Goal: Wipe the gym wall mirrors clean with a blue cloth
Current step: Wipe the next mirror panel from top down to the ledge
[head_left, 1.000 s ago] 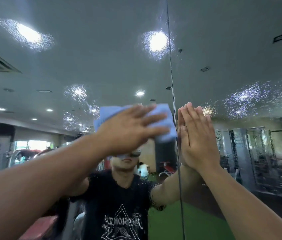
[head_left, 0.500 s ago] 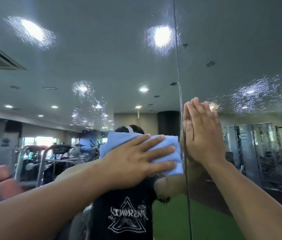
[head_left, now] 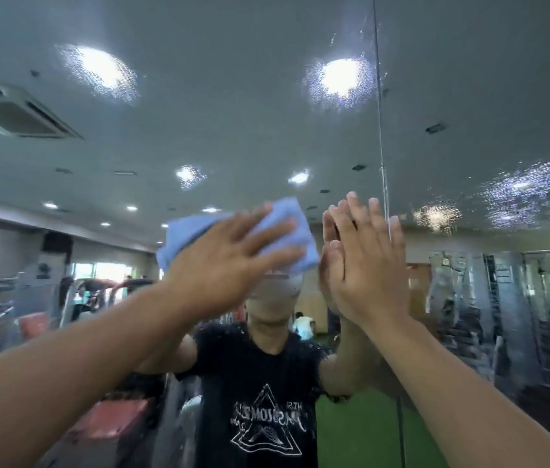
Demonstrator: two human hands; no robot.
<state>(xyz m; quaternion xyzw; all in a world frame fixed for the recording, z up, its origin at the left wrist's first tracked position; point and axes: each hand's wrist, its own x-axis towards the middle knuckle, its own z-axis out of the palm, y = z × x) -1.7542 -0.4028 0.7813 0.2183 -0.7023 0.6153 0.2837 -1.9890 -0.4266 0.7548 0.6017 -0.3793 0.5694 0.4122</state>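
Mid-wipe, pressing blue cloth [head_left: 292, 228] to mirror [head_left: 233, 123] with flat left hand [head_left: 233, 261] beside the seam [head_left: 379, 130], empty right hand [head_left: 368, 265] flat over it, likely calling next for an upward sweep through droplets [head_left: 341, 79].

White lettering [head_left: 266, 422] on the black T-shirt [head_left: 253, 373], reversed in the mirror [head_left: 233, 113] and blurred, cannot be read.

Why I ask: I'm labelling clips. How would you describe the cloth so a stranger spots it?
Find the vertical seam between the two wall mirror panels. Just left of it, the left hand presses flat on the blue cloth. It is the only soft pale-blue thing; the right hand beside it is bare.
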